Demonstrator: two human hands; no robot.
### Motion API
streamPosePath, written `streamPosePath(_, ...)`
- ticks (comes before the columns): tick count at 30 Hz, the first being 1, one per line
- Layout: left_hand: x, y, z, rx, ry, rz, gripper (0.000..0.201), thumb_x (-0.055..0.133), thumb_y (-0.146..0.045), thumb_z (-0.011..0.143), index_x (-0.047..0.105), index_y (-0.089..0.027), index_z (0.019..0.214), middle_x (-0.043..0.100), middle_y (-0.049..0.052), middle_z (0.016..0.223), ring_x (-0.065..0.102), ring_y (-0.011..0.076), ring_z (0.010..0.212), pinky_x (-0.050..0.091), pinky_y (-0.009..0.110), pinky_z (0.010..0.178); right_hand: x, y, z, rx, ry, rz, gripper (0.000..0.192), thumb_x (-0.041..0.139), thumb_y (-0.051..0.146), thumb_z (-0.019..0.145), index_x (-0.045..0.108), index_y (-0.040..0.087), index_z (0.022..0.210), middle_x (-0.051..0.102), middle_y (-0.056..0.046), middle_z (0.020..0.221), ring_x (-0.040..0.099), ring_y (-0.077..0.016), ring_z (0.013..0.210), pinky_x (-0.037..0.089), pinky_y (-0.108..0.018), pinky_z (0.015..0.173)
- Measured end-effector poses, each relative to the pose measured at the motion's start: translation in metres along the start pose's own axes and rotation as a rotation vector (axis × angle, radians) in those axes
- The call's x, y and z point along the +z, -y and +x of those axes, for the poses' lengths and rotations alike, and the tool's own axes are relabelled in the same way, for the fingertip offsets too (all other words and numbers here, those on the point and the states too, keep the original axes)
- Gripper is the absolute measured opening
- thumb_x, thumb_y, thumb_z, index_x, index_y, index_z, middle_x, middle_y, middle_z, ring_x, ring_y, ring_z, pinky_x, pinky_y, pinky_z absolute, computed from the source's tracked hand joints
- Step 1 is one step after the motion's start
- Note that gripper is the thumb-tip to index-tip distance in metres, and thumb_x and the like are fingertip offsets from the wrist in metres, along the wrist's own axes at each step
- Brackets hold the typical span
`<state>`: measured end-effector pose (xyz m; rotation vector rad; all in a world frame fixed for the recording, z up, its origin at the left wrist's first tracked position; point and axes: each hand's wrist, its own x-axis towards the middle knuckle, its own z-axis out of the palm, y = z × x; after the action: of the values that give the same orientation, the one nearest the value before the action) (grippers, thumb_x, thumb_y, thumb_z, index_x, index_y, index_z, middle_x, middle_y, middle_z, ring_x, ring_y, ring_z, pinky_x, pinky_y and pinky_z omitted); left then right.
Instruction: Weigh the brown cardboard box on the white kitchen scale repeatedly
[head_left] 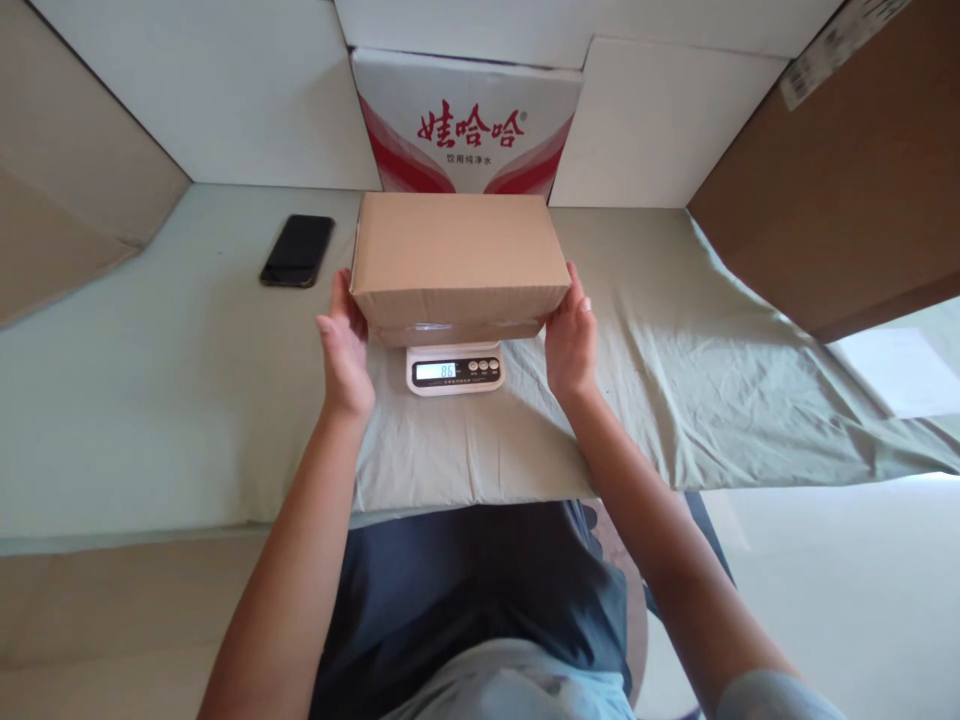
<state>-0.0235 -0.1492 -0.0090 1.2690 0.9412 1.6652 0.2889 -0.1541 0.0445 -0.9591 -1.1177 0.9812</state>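
From the head camera, you look down on a plain brown cardboard box (457,262) that sits on a small white kitchen scale (455,369), near the middle of the counter (150,400). The box covers most of the scale; only the front strip with the lit display and three round buttons shows below the box's near edge. The display shows digits that look like 86, though they are small.

Your left hand (345,345) lies flat against the left end of the box, fingers straight and pointing away from you, thumb up near the lower corner. Your right hand (570,340) mirrors it on the right end, fingers resting along the box's side. The two hands are well apart, with the box between them, pressing or steadying it rather than curled around anything. Whether they carry any of its weight cannot be told.

A pale green cloth (712,400) covers the counter, wrinkled toward the right. A black phone (298,250) lies face up to the left of the box, clear of your left hand. Behind the box stands a white carton with red printed characters (469,125), just beyond the box's far edge. A large brown cardboard panel (847,180) leans in at the right.
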Motion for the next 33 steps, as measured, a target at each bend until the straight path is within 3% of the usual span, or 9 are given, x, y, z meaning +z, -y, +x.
streamPosePath(3,-0.008,0.002,0.003,0.017,-0.115,-0.034,0.105,0.063,-0.124,0.097,0.079,-0.058,0.177,0.048,-0.012,0.212,0.017,0.0370,0.208,0.018,0.056,0.171,-0.004,0.001,0.000,-0.003,-0.050,-0.019,0.105,0.048,0.113,0.106,0.069,0.047,0.185,0.049,0.004,0.213,0.024,-0.0363,0.210,0.026,-0.071,0.172)
streamPosePath(6,-0.009,0.005,0.004,0.041,-0.098,-0.024,0.100,0.049,-0.124,0.103,0.078,-0.064,0.177,0.048,-0.018,0.210,0.018,0.0348,0.208,0.019,0.056,0.171,-0.003,0.001,0.000,0.025,-0.040,-0.003,0.107,0.050,0.112,0.104,0.072,0.044,0.183,0.052,0.004,0.211,0.028,-0.0392,0.209,0.027,-0.072,0.172)
streamPosePath(11,-0.002,0.008,0.006,0.000,-0.085,-0.059,0.112,0.062,-0.127,0.094,0.078,-0.054,0.179,0.051,-0.009,0.210,0.018,0.0376,0.208,0.027,0.054,0.168,0.006,0.003,-0.002,0.017,0.029,0.072,0.102,0.061,0.111,0.100,0.079,0.043,0.174,0.066,0.001,0.203,0.041,-0.0375,0.204,0.031,-0.064,0.172)
streamPosePath(15,0.001,0.012,0.007,0.016,-0.092,-0.004,0.126,0.049,-0.132,0.092,0.077,-0.048,0.182,0.057,0.000,0.207,0.029,0.0416,0.205,0.030,0.058,0.167,0.010,0.005,-0.002,0.013,0.034,0.054,0.104,0.060,0.115,0.098,0.082,0.043,0.170,0.074,0.000,0.196,0.042,-0.0371,0.203,0.030,-0.061,0.173)
streamPosePath(18,0.000,0.017,0.009,0.070,-0.078,0.034,0.117,0.041,-0.127,0.102,0.078,-0.049,0.181,0.063,0.001,0.203,0.035,0.0404,0.204,0.033,0.057,0.166,0.008,0.002,-0.001,0.009,0.029,0.064,0.103,0.062,0.113,0.099,0.082,0.041,0.169,0.072,-0.001,0.198,0.043,-0.0379,0.202,0.031,-0.063,0.172)
streamPosePath(21,0.000,0.019,0.010,0.096,-0.094,-0.019,0.108,0.046,-0.123,0.105,0.078,-0.053,0.180,0.063,-0.002,0.203,0.033,0.0379,0.205,0.033,0.055,0.167,0.005,-0.004,0.001,0.006,0.030,0.098,0.098,0.062,0.109,0.103,0.080,0.040,0.171,0.068,-0.001,0.202,0.041,-0.0380,0.204,0.031,-0.066,0.172)
streamPosePath(24,0.009,0.015,0.009,0.094,-0.157,-0.047,0.117,0.048,-0.128,0.099,0.080,-0.046,0.178,0.068,0.003,0.199,0.032,0.0377,0.205,0.030,0.052,0.167,0.000,-0.012,0.004,0.001,0.040,0.118,0.098,0.062,0.109,0.103,0.079,0.040,0.171,0.066,0.000,0.203,0.040,-0.0385,0.204,0.031,-0.067,0.172)
streamPosePath(29,0.025,0.004,0.006,0.074,-0.201,-0.028,0.131,0.036,-0.131,0.097,0.080,-0.035,0.176,0.068,0.011,0.199,0.038,0.0409,0.203,0.032,0.053,0.167,-0.005,-0.021,0.009,-0.010,0.055,0.120,0.096,0.063,0.109,0.103,0.080,0.042,0.170,0.068,0.001,0.201,0.040,-0.0392,0.204,0.032,-0.069,0.172)
streamPosePath(33,0.023,0.007,0.008,0.086,-0.205,0.004,0.135,0.033,-0.133,0.095,0.078,-0.037,0.178,0.066,0.011,0.200,0.038,0.0405,0.202,0.031,0.054,0.167,-0.004,-0.021,0.009,-0.025,0.058,0.115,0.094,0.063,0.110,0.103,0.083,0.045,0.168,0.073,0.001,0.196,0.042,-0.0394,0.203,0.033,-0.071,0.171)
